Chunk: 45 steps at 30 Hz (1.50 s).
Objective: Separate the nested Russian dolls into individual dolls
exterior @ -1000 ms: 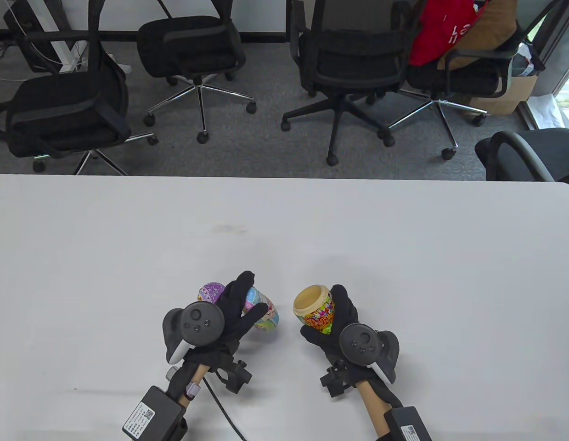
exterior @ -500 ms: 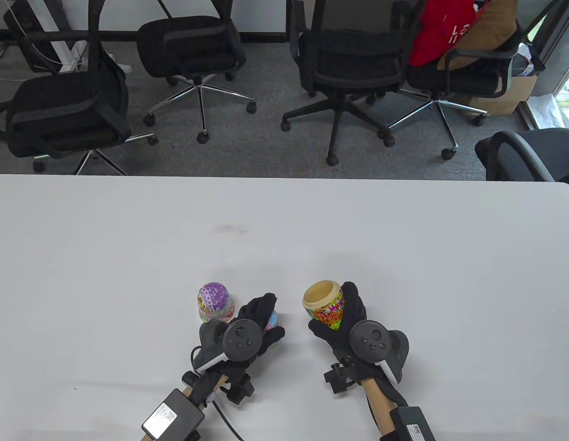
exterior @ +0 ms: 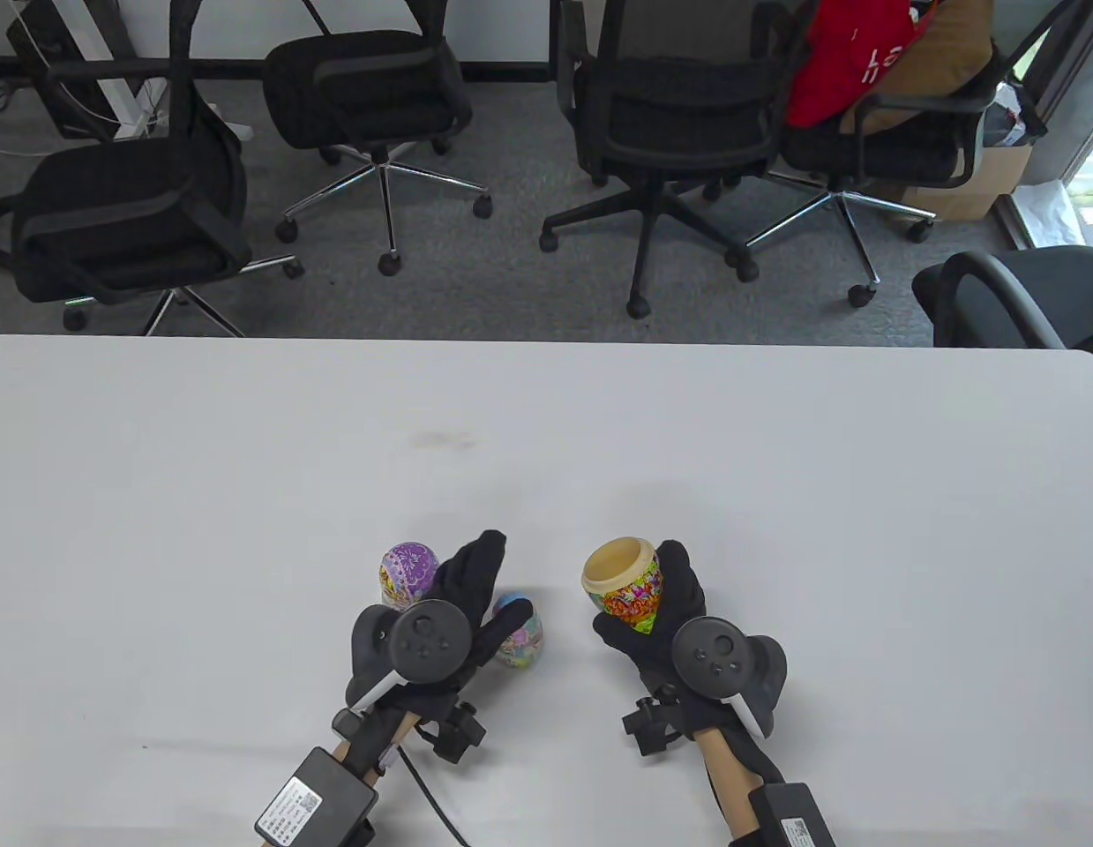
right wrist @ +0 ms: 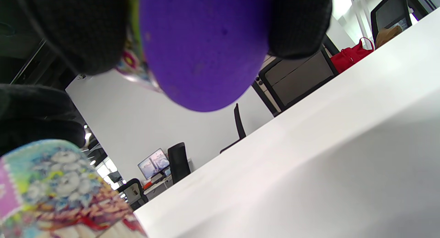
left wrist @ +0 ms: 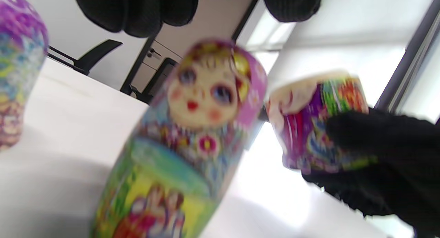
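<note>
A small whole doll stands upright on the white table, just right of my left hand. In the left wrist view the doll has a painted face, and my fingertips hang above it without touching. A purple-topped doll piece stands to the left, partly behind that hand. My right hand grips an open lower doll half with a bare wooden inside, held off the table. Its purple base fills the right wrist view.
The dolls and hands sit near the table's front edge. Several black office chairs stand on the grey carpet beyond the far edge. A cable trails from my left wrist.
My left hand set the small doll upright on the table, let go and drew back to the left. My right hand shifted slightly right with the lower half, then held still.
</note>
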Available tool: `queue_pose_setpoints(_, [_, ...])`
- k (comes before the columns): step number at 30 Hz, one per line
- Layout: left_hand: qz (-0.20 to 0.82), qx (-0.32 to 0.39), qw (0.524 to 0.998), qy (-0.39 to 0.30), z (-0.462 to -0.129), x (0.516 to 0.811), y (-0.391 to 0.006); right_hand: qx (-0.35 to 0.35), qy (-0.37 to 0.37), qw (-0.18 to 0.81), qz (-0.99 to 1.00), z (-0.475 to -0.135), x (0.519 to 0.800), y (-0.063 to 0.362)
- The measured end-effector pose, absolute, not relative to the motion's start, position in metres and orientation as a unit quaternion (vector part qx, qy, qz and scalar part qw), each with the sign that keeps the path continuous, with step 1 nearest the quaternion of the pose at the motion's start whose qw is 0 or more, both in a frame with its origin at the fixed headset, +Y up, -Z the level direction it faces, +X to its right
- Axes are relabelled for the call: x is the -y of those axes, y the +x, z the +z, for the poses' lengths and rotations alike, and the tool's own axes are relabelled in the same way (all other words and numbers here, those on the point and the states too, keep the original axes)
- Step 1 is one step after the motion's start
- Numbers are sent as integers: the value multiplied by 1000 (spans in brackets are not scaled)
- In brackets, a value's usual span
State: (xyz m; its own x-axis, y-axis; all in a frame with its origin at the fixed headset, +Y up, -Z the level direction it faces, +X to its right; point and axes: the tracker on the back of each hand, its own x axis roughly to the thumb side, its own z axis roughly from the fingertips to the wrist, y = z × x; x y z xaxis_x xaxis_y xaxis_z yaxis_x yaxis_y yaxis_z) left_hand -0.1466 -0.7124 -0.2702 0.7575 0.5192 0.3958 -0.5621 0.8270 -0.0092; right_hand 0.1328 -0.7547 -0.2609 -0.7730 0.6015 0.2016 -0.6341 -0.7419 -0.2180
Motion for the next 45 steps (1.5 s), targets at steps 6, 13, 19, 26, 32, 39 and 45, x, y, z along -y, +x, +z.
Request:
queue_pose_setpoints(6, [292, 118, 947, 68, -281, 715, -176, 137, 63, 329, 932, -260, 754, 131])
queue_pose_setpoints(13, [222, 54, 974, -15, -297, 744, -190, 135, 61, 333, 931, -260, 755, 131])
queue_pose_setpoints(19, [199, 30, 979, -39, -302, 762, -199, 130, 67, 332, 932, -260, 755, 129])
queue_pose_setpoints(26, [153, 43, 987, 6, -302, 764, -197, 129, 70, 331, 932, -260, 755, 127])
queue_pose_setpoints(32, [178, 42, 983, 26, -301, 755, -202, 132, 70, 333, 931, -260, 755, 128])
queue_pose_setpoints(39, [257, 64, 962, 67, -295, 724, -205, 140, 75, 336, 929, -260, 753, 127])
queue_pose_setpoints(45, [327, 95, 936, 91, -286, 699, -202, 150, 94, 338, 924, -256, 746, 122])
